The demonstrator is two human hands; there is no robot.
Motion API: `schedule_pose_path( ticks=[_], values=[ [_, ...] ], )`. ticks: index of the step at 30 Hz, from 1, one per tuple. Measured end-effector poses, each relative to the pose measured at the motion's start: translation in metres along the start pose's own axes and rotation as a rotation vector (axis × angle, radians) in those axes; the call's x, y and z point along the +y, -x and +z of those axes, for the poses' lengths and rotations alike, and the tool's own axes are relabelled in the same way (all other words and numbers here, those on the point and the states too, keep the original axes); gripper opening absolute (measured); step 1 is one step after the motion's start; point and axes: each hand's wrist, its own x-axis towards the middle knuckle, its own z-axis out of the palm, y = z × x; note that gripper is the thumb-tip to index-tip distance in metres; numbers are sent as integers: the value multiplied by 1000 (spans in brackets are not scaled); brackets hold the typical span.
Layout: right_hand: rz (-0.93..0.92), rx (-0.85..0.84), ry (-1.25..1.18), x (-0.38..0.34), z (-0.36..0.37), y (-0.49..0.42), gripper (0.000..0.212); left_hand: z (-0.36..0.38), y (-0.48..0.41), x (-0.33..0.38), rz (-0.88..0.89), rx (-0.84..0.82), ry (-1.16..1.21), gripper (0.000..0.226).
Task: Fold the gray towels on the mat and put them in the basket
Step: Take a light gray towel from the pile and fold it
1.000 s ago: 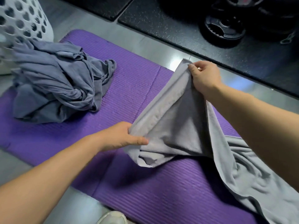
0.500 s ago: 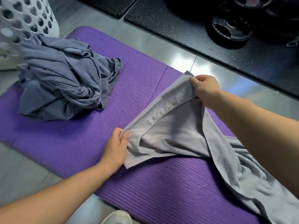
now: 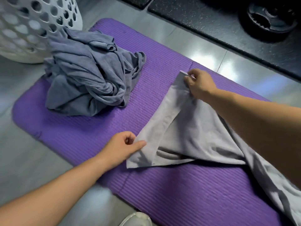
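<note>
A light gray towel [image 3: 192,132] lies stretched across the purple mat [image 3: 101,137], its tail trailing off to the lower right. My right hand [image 3: 198,85] pinches its far corner. My left hand [image 3: 123,147] pinches the near corner, thumb on top of the cloth. The edge between the two hands is pulled straight and folded over. A crumpled heap of darker gray towels [image 3: 88,74] sits on the mat's left end. The white perforated basket [image 3: 27,30] stands at the upper left, touching the heap.
A black speckled floor pad [image 3: 203,18] runs along the back with a black weight plate [image 3: 267,20] on it. Glossy gray floor tiles [image 3: 210,53] surround the mat. The toe of a white shoe [image 3: 136,219] shows at the bottom edge.
Both hands have drawn the towel's edge taut and lowered it toward the mat. The left hand's grip has turned, thumb now on top. The view has shifted, showing more of the basket.
</note>
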Motion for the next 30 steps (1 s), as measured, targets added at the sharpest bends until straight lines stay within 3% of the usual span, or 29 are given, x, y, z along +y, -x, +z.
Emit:
schedule_pose_path(
  ticks=[2, 6, 9, 11, 14, 16, 18, 21, 23, 25, 27, 30],
  values=[
    [16, -42, 54, -1, 9, -3, 32, 5, 3, -1, -14, 24, 64, 43],
    [89, -16, 163, 3, 4, -11, 24, 29, 13, -8, -116, 87, 131, 43],
    [146, 57, -42, -2, 0, -19, 30, 43, 9, -7, -1, 250, -104, 21],
    [71, 41, -113, -5, -3, -14, 38, 35, 1, 2, 64, 308, -239, 23],
    [-72, 33, -47, 1, -14, 12, 47, 14, -8, 11, 51, 257, -626, 29],
    [-119, 84, -10, 20, -23, 41, 42, 7, -12, 19, 22, 228, -862, 35],
    [-139, 90, 10, 47, -34, 81, 29, 4, -20, 35, 48, 271, -948, 38],
    [-68, 13, 83, 96, -59, 147, 11, 15, -37, 63, 298, 360, -885, 42],
    [72, -83, 119, 127, -80, 189, 3, 37, -46, 87, 476, 257, -862, 40],
    [165, -164, 130, 158, -99, 225, 12, 71, -53, 111, 614, 31, -848, 32],
    [177, -207, 136, 184, -116, 257, 15, 114, -57, 135, 743, -213, -864, 29],
    [152, -247, 203, 222, -128, 295, 22, 186, -62, 165, 878, -405, -917, 23]
  ],
)
